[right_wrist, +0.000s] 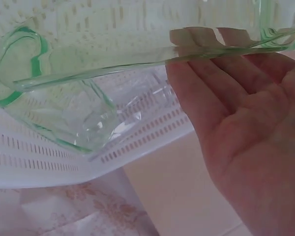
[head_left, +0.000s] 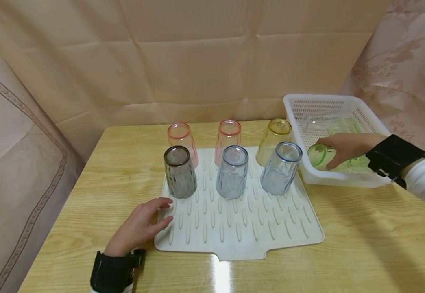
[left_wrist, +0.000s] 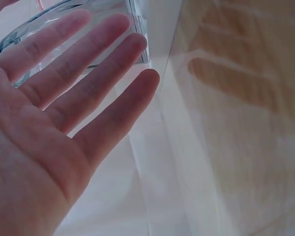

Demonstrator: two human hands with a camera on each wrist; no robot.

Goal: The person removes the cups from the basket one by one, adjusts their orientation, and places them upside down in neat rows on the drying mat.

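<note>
My left hand (head_left: 150, 217) lies flat with relaxed fingers on the left edge of a white ribbed drying mat (head_left: 241, 232), just in front of an upturned grey glass (head_left: 180, 173). In the left wrist view the straight fingers (left_wrist: 88, 73) reach up to that glass (left_wrist: 135, 24). My right hand (head_left: 338, 148) is inside a white basket (head_left: 344, 177). Its fingers lie over a green glass (head_left: 316, 156) on its side, with the thumb on the near side. The right wrist view shows the fingers (right_wrist: 211, 88) against the green glass (right_wrist: 64, 98).
Several upturned glasses stand on the mat: two pink (head_left: 228, 138), one yellow (head_left: 276, 138), two blue (head_left: 232, 173). More clear and green glasses lie in the basket (right_wrist: 39, 157). The wooden table (head_left: 362, 252) is backed by beige cloth. The mat's front half is bare.
</note>
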